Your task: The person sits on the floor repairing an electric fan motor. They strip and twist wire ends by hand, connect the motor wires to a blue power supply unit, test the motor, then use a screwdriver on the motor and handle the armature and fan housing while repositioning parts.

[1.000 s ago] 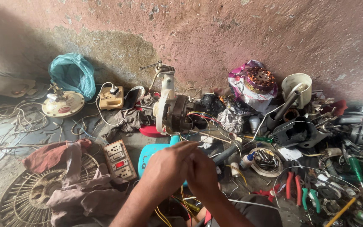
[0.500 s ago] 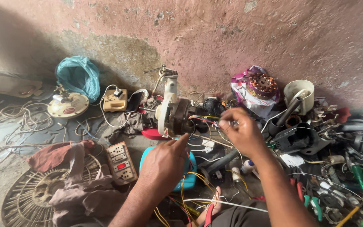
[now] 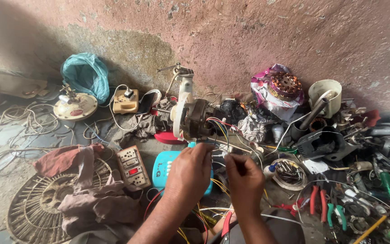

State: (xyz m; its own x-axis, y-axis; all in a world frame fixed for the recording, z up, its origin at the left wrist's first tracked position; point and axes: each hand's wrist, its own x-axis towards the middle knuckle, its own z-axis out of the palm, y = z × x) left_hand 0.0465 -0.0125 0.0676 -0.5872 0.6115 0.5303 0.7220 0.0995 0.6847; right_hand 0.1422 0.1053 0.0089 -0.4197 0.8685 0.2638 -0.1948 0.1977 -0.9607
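Rough pink plaster wall; gritty floor thick with scrap. Fan motor [image 3: 195,118], rusty metal with a white plastic front, sits centre, opened, coloured wires [image 3: 217,129] trailing near. Left hand [image 3: 188,169] and right hand [image 3: 244,174] pinch those wire ends together; joining looks unfinished. Wire fan guard [image 3: 32,208] near left under rags; pliers [image 3: 317,199] right.

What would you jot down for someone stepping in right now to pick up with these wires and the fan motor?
Left hand: fingertips pinching the coloured wires that trail from the fan motor.
Right hand: fingers closed on a wire end beside the left hand.
The motor lies on the floor near the wall; a turquoise control box sits under the left hand; red-handled pliers lie to the right.
Done: motor is exposed, wires are loose.
Left: wire ends remain unjoined, as far as visible.
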